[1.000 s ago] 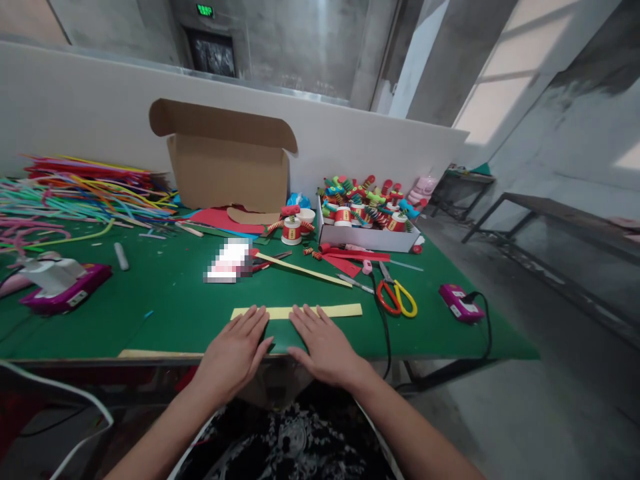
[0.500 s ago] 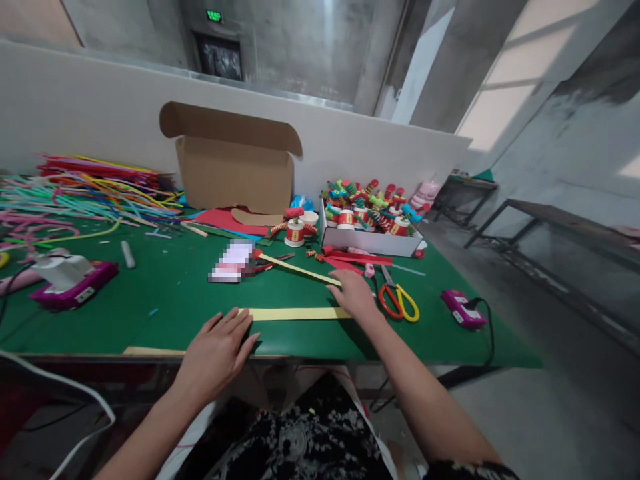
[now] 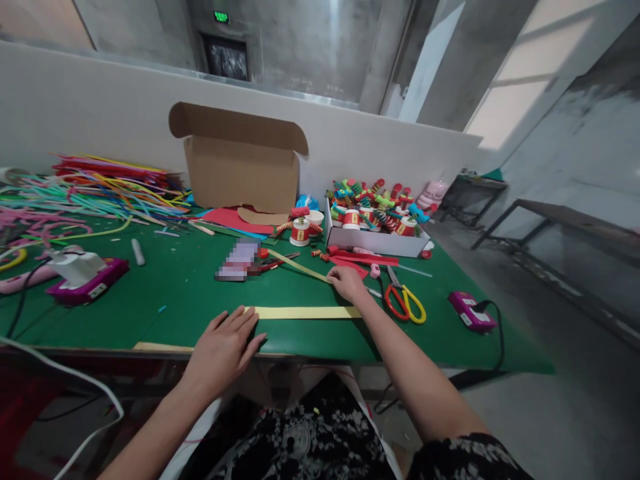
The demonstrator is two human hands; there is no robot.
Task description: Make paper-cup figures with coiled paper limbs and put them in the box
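Pale-yellow flat strip (image 3: 306, 313), lower centre: laid straight, uncoiled; left hand (image 3: 223, 345) open upon it; right hand (image 3: 347, 283), grip closed on narrow yellow strip (image 3: 301, 267).

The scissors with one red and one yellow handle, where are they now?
In the head view, the scissors lie on the green table, right of the right hand, with the purple power strip farther right.

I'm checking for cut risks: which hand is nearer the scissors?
The right hand, just left of the scissors, at the narrow strip; the left hand is farther left, on the wide strip.
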